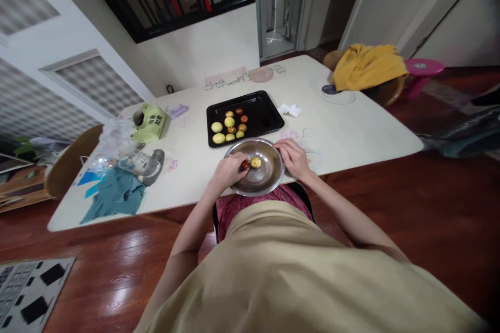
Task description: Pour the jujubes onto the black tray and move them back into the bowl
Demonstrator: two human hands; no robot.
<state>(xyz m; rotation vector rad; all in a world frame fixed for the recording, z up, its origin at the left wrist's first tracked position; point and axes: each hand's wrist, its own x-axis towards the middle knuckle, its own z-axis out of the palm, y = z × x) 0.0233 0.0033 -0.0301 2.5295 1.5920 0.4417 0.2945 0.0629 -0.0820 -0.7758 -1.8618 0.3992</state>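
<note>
A shiny metal bowl point(269, 179) sits at the near edge of the table. My left hand point(230, 170) reaches over its left side, fingers closed around a reddish-brown jujube point(245, 165). Beside that, a yellow jujube point(255, 162) lies in the bowl. With its fingers at the right rim, my right hand point(294, 158) holds the bowl. Just behind the bowl is a black baking tray point(261, 114). Several yellow-green and brown jujubes point(229, 122) are gathered on the tray's left half.
On the white table point(351, 135), a crumpled tissue point(289, 110) lies right of the tray. To the left are a green bag point(149, 120), clear plastic packaging point(117, 140) and a teal cloth point(117, 195). A yellow cloth point(365, 67) drapes over a chair beyond the right end.
</note>
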